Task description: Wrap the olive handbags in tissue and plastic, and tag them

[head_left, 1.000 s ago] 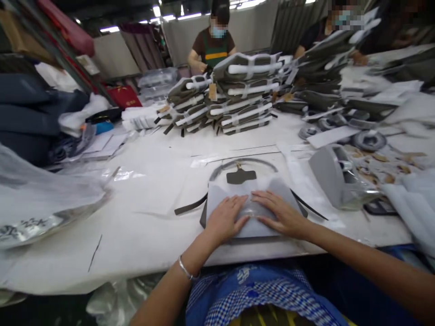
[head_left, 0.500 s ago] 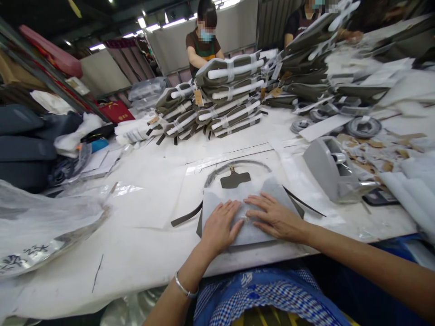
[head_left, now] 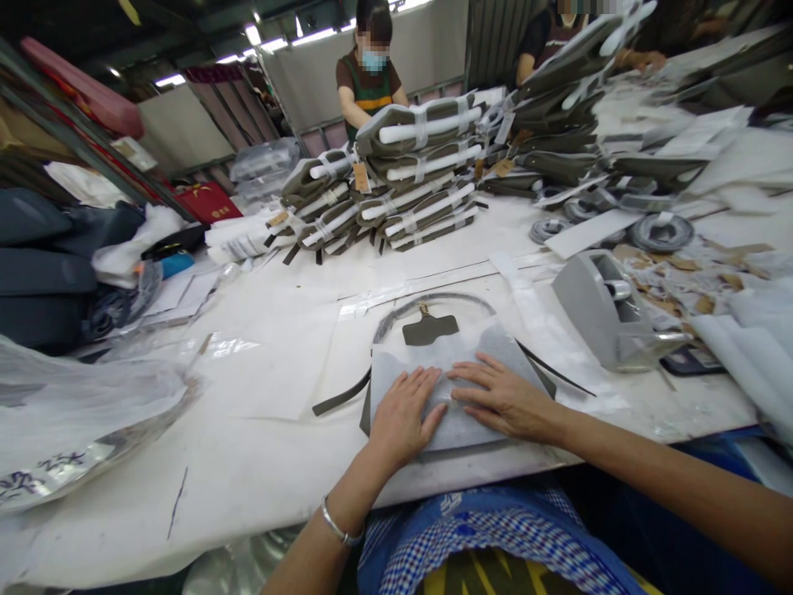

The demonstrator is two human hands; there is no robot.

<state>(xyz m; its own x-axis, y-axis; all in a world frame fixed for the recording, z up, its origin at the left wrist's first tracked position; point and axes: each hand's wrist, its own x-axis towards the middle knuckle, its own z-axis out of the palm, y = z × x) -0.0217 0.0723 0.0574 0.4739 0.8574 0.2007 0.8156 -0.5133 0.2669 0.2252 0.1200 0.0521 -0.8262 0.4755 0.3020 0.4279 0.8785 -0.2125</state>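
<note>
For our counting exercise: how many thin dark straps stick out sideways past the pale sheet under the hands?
2: left strap, beyond the left hand; right strap, beyond the right hand. Others may be hidden under the pale sheet.

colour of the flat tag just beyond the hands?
Dark olive-grey; the tag shows best in the head view.

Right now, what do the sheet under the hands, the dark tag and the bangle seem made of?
The sheet: perhaps foam or paper, cloudy, matte surface. The dark tag: possibly leather or imitation, smooth, matte, crisp-edged. The bangle: likely polished metal, given its silvery shine.
</note>
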